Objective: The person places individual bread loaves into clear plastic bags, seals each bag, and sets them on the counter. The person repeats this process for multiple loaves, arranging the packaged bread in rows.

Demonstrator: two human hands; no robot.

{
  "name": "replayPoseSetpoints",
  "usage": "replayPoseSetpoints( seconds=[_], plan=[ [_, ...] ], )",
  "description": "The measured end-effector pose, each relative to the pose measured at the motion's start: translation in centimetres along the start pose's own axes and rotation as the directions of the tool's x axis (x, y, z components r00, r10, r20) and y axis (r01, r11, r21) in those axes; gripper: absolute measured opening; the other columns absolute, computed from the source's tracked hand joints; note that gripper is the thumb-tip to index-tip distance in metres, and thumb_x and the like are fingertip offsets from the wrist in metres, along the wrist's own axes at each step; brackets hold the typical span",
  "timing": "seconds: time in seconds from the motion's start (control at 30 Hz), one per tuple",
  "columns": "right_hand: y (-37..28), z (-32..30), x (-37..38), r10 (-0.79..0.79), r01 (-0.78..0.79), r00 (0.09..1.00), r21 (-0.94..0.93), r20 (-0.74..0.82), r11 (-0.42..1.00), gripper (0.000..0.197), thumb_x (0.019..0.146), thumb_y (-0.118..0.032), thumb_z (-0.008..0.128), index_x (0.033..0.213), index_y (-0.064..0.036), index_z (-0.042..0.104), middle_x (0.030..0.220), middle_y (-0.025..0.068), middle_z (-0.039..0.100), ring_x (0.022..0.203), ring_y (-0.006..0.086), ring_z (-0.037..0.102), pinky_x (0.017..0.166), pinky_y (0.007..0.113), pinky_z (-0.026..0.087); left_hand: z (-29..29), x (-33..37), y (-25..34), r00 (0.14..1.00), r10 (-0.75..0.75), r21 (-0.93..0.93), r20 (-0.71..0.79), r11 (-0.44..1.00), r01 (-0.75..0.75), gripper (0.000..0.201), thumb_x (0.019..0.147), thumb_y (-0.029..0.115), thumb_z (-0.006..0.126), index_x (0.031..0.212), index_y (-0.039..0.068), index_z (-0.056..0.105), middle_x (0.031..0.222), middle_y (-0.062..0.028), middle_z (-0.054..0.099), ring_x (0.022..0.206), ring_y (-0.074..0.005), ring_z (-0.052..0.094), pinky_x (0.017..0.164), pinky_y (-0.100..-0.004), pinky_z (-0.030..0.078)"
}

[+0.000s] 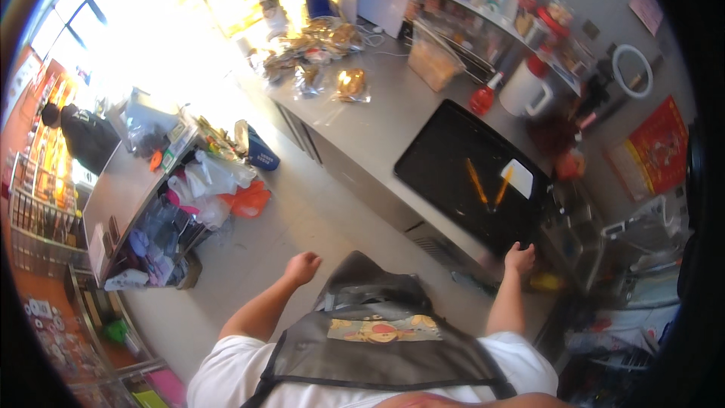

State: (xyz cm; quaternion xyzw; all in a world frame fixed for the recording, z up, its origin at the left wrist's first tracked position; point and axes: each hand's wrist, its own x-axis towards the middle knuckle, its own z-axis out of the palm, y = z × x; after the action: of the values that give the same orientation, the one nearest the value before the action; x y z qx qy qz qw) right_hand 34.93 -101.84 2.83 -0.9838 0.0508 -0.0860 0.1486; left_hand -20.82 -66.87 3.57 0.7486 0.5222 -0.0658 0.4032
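My left hand [303,267] hangs over the floor, its fingers curled in, and I see nothing in it. At the counter's near right end is my right hand [519,257], its fingers a little apart, close by the near corner of a black baking tray [434,153]. Whether it touches the tray I cannot tell. On the tray lie a pair of tongs [475,177] with orange-yellow arms spread in a V and a flat white piece [516,178] beside them. I wear a dark apron [347,355] over a white shirt.
Bagged goods [352,85] lie farther along the metal counter [332,117]. Behind the tray stand a red bottle [484,96], a white jug [525,87] and a plastic bin [436,60]. Across the floor is another counter [124,189] with plastic bags beneath; a person [87,136] is beyond.
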Motion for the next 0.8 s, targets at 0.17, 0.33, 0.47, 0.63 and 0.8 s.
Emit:
replayPoseSetpoints(
  seconds=[0.17,0.33,0.47,0.63,0.8],
  plan=[
    [-11.8,0.5,-2.2,-0.300,0.282,0.953,0.243,0.041,0.928,0.047,0.089,-0.028,0.068,0.127,-0.0020,0.057,0.124,0.0222,0.060,0.115,0.0385,0.056,0.099,0.045,0.045,-0.4,-2.7,-13.4,0.909,-0.410,-0.120,-0.069,0.908,0.401,0.042,0.091,0.039,0.062,0.107,0.001,0.071,0.106,-0.0179,0.072,0.104,-0.0343,0.067,0.090,-0.0408,0.052],
    [-25.7,3.2,-4.5,-0.538,0.382,0.839,0.608,0.088,0.696,0.039,0.093,-0.018,0.064,0.126,0.0003,0.056,0.121,0.0199,0.058,0.099,0.0286,0.063,0.087,0.037,0.051,4.9,-7.4,-22.0,0.614,-0.766,-0.613,0.190,0.395,0.684,0.034,0.093,0.034,0.061,0.096,0.001,0.069,0.086,-0.0158,0.070,0.065,-0.0239,0.065,0.053,-0.0392,0.049],
    [-36.1,5.1,-8.8,-0.698,0.218,0.705,0.897,0.127,0.384,0.034,0.093,-0.015,0.066,0.123,0.0000,0.058,0.101,0.0090,0.065,0.089,0.0162,0.062,0.082,0.030,0.051,8.6,-10.7,-22.0,0.600,-0.768,-0.722,0.223,0.283,0.631,0.032,0.093,0.031,0.061,0.100,0.001,0.066,0.082,-0.0120,0.068,0.061,-0.0223,0.064,0.047,-0.0374,0.046],
    [-46.6,9.2,-17.6,-0.806,0.077,0.492,0.906,0.329,0.417,0.030,0.094,-0.014,0.064,0.121,-0.0017,0.057,0.097,0.0049,0.063,0.084,0.0116,0.059,0.073,0.025,0.050,8.0,-11.3,-17.0,0.632,-0.753,-0.738,0.184,0.319,0.595,0.033,0.093,0.030,0.062,0.104,-0.001,0.064,0.088,-0.0130,0.069,0.064,-0.0209,0.066,0.048,-0.0344,0.047],
    [-53.2,12.1,-23.3,-0.747,-0.120,0.382,0.831,0.544,0.544,0.036,0.092,-0.017,0.067,0.123,-0.0017,0.055,0.092,0.0052,0.063,0.076,0.0124,0.059,0.066,0.027,0.050,6.3,-8.5,-17.8,0.683,-0.712,-0.775,0.161,0.337,0.534,0.034,0.093,0.028,0.062,0.107,-0.003,0.064,0.089,-0.0144,0.070,0.071,-0.0220,0.069,0.056,-0.0340,0.051]
  ],
)
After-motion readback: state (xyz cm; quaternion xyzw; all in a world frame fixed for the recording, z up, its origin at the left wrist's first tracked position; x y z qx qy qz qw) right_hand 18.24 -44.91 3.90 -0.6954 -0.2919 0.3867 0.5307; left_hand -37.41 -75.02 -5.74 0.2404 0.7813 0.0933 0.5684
